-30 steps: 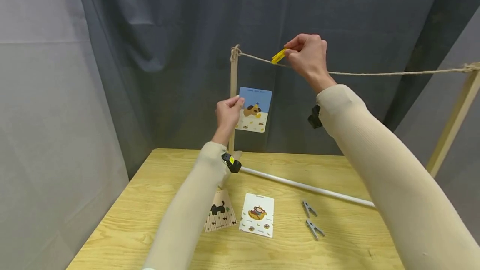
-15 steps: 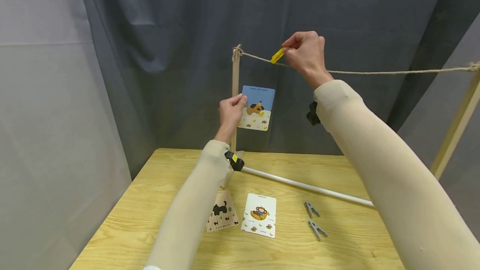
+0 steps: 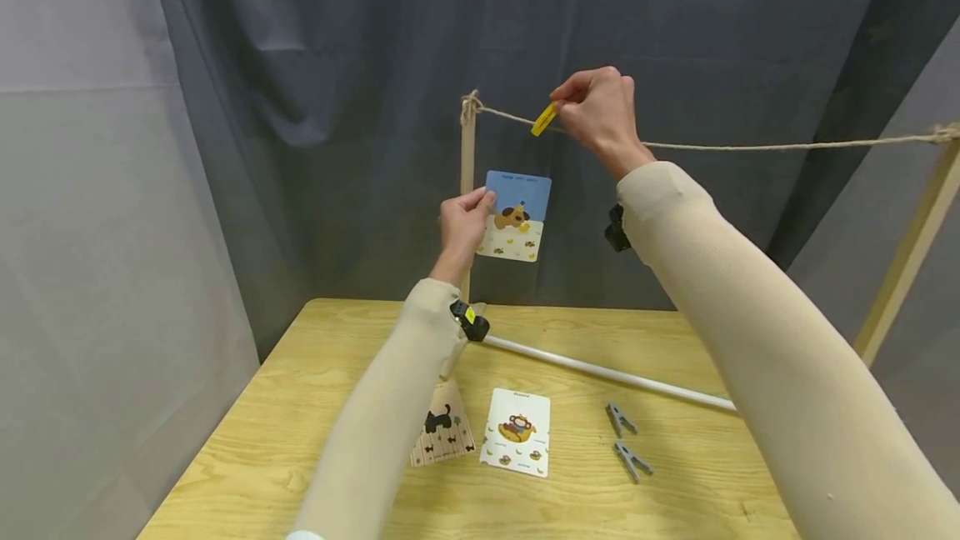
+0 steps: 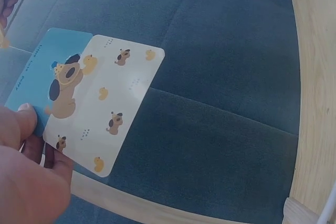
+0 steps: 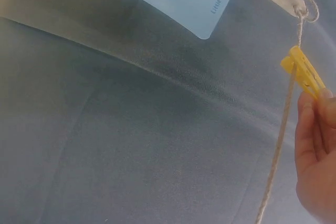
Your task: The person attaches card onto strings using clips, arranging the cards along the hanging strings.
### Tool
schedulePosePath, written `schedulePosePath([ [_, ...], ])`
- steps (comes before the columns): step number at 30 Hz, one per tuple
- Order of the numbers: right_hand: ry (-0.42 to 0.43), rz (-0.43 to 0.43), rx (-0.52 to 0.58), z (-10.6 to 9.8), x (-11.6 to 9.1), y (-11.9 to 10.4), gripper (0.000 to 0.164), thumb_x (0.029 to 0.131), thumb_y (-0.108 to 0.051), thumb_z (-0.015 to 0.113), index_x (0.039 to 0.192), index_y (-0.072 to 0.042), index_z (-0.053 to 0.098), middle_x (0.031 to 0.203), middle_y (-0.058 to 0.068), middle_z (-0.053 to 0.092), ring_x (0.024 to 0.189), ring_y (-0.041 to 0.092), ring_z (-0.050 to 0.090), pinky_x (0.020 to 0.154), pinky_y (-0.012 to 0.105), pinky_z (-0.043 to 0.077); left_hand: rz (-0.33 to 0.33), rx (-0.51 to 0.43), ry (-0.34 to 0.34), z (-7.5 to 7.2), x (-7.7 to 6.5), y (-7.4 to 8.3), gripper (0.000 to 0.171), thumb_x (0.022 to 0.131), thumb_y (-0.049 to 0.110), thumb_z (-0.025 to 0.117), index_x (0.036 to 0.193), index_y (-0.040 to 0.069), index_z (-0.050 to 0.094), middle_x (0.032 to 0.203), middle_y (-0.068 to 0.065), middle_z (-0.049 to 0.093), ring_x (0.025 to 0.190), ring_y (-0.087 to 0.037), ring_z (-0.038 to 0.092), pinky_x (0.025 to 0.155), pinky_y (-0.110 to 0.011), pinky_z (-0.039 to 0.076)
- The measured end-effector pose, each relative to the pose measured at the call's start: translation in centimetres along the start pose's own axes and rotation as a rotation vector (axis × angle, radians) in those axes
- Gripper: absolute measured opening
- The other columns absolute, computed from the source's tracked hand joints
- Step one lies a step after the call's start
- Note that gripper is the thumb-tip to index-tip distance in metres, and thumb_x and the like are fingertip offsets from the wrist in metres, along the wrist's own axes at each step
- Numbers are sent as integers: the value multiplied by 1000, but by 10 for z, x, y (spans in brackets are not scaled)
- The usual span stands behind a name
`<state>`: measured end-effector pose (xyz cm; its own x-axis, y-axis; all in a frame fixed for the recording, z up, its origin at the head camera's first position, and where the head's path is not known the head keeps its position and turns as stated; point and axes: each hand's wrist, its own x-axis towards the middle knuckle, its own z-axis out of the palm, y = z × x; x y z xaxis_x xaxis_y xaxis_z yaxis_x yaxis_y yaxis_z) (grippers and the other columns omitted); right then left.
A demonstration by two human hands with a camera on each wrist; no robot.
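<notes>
My left hand (image 3: 461, 227) pinches the left edge of a blue and cream card (image 3: 528, 198) with a puppy picture, thumb on its front. The card hangs in the air below the twine line (image 3: 750, 147), near the left wooden post (image 3: 468, 148). In the left wrist view the card's (image 4: 118, 93) puppies and ducks show clearly. My right hand (image 3: 600, 115) pinches a yellow clothespin (image 3: 543, 119) by its handle end, above and to the right of the card. Seen from the right wrist, the clothespin's (image 5: 304, 72) front end overlaps the twine (image 5: 278, 156), close to the knot.
On the wooden table (image 3: 360, 340) lie a cat card (image 3: 446, 432), partly behind my left arm, and a monkey card (image 3: 516, 432). Two grey clothespins (image 3: 621, 419) lie to their right. A white rod (image 3: 607, 372) runs behind them; another wooden post (image 3: 907, 248) stands at right.
My right hand has shifted slightly left along the twine, and the yellow clothespin points more steeply down. My left hand and the puppy card moved slightly right, then stayed nearly still.
</notes>
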<state>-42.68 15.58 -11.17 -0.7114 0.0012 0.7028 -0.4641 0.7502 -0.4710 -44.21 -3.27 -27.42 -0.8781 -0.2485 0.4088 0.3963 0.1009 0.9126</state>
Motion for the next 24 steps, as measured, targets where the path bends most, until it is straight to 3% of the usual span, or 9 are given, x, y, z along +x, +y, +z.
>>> schedulePosePath([
  [8,-44,12,1,0,-1,3,28,97,-14,58,111,-12,82,114,3,78,101,17,68,74,24,54,1,-27,-33,1,-1,3,33,101,27,70,130,12,73,126,-4,74,116,-15,68,97,-36,55],
  [15,-73,-3,2,0,-3,5,29,96,-13,57,110,-12,83,112,4,78,94,16,67,68,26,51,-3,-46,-17,5,2,7,33,100,28,71,128,11,74,127,-5,74,117,-17,68,96,-36,56],
  [24,-109,-2,-4,1,-4,11,28,97,-14,59,113,-13,82,115,4,78,96,17,68,71,25,52,10,-65,-8,13,3,13,30,99,25,73,125,11,76,122,-5,75,115,-15,69,98,-32,55],
])
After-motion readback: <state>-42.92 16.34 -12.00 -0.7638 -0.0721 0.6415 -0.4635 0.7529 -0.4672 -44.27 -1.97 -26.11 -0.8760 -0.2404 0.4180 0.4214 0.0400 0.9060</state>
